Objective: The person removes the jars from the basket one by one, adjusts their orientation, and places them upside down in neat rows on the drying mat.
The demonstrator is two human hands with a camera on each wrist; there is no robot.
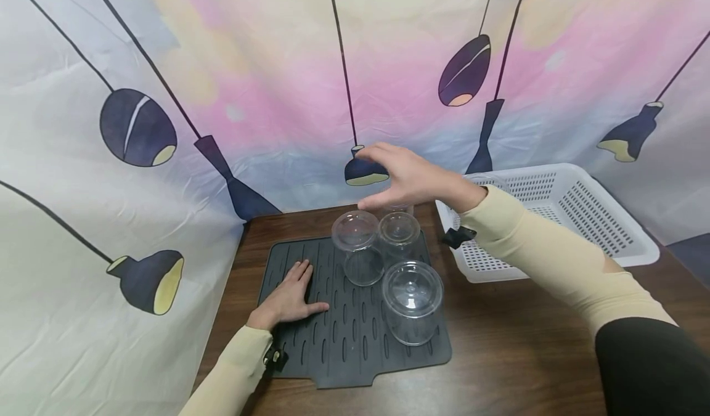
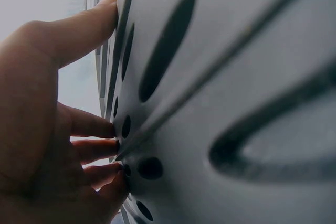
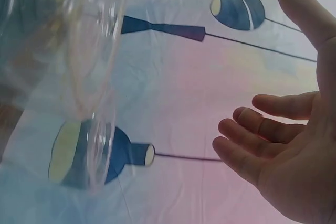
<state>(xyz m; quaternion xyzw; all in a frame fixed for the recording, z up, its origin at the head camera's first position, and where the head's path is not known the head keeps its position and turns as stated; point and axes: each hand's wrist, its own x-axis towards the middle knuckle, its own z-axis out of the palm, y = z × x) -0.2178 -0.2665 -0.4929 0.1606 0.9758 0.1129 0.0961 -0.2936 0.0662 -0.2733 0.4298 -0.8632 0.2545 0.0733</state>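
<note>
My left hand (image 1: 288, 297) rests with spread fingers on the left part of a dark grey ridged mat (image 1: 344, 354); the left wrist view shows its fingertips touching the mat. In the head view my right hand (image 1: 407, 175) is in the air above the jars at the back, thumb and fingers apart, holding nothing. Clear lidded jars stand on the mat: one at the front right (image 1: 413, 305), one at the back left (image 1: 357, 249), one beside it (image 1: 399, 234). Another clear rim (image 1: 400, 208) shows behind, mostly hidden by my right hand. In the right wrist view, jar lids (image 3: 100, 51) appear left of the hand.
A white perforated basket (image 1: 599, 219) stands to the right on the brown wooden table (image 1: 499, 348), partly behind my right forearm. A clear round thing (image 1: 490, 182) shows at its left end. A cloth printed with hanging lamps (image 1: 288, 95) rises behind the table.
</note>
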